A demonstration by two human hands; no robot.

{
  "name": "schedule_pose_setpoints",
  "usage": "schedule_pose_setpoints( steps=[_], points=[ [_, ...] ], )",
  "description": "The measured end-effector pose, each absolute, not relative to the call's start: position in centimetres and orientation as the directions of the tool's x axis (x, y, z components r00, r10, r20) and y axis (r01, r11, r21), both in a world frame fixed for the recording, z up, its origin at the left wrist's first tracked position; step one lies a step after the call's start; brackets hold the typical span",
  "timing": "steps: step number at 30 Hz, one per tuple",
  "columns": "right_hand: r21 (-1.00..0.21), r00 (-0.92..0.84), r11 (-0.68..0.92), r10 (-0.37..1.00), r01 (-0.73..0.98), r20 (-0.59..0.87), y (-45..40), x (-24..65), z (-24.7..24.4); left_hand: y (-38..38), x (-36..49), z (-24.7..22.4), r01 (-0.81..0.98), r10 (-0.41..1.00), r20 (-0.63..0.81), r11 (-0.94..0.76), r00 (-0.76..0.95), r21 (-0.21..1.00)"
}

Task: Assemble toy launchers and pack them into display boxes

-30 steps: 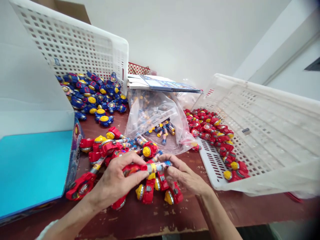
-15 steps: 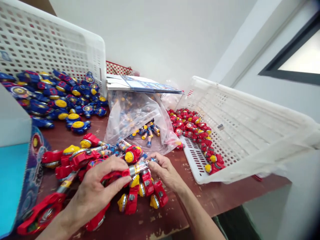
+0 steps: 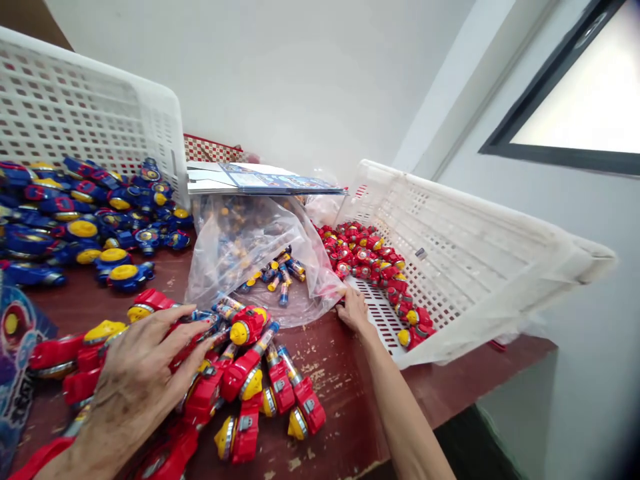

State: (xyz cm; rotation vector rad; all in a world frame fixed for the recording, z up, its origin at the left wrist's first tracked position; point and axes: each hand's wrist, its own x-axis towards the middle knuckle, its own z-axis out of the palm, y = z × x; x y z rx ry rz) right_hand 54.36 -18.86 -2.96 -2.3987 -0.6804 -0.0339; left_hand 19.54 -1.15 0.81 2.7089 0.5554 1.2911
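My left hand (image 3: 145, 360) lies palm down over the heap of red-and-yellow plastic toys (image 3: 205, 393), its fingers stretched out and slightly apart. Several of these toys have clear, printed tubes (image 3: 289, 361) with blue ends fitted into them. My right hand (image 3: 356, 311) reaches to the near left corner of the right basket, at the edge of the clear plastic bag (image 3: 305, 250). Its fingers are curled there, and what they hold is mostly hidden. Loose small tubes (image 3: 284, 293) with yellow and blue ends show inside the bag's mouth.
A white basket (image 3: 475, 247) lies tipped at the right with red toys (image 3: 360, 247) spilling along it. Another white basket (image 3: 150, 113) at the left has blue toys (image 3: 83, 230) before it. Printed card sheets (image 3: 270, 180) rest above the bag. A printed box (image 3: 20, 353) stands at the left edge.
The red toy with its tube has left my hands and a tube-fitted one lies on the heap. My left hand has opened; my right hand has moved up and right to the basket's corner.
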Motion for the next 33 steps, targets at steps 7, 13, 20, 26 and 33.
schedule_pose_setpoints(
  steps=[7,13,20,26,33],
  points=[
    [-0.661,0.925,-0.648,0.285,0.38,0.251,-20.1,53.7,-2.5,-3.0,20.0,1.8,0.292,0.373,0.781,-0.922,0.501,0.254],
    [-0.661,0.674,-0.243,0.508,0.71,0.536,-19.5,42.9,1.4,-7.0,21.5,1.9,0.07,0.51,0.613,-0.799,0.603,0.597],
    [-0.675,0.006,0.356,0.882,0.646,0.471,-15.9,35.8,3.6,-7.3,21.7,2.2,-0.055,0.721,0.104,-0.09,0.685,0.994],
    [-0.725,0.605,-0.385,0.794,0.572,0.056,-9.9,44.2,1.5,-6.6,19.6,4.2,-0.304,0.757,-0.248,0.507,0.605,0.806],
    [-0.595,0.723,-0.613,0.687,0.519,-0.077,-7.6,45.8,-0.9,-6.0,18.9,4.2,-0.375,0.753,-0.257,0.555,0.606,0.743]
  ],
)
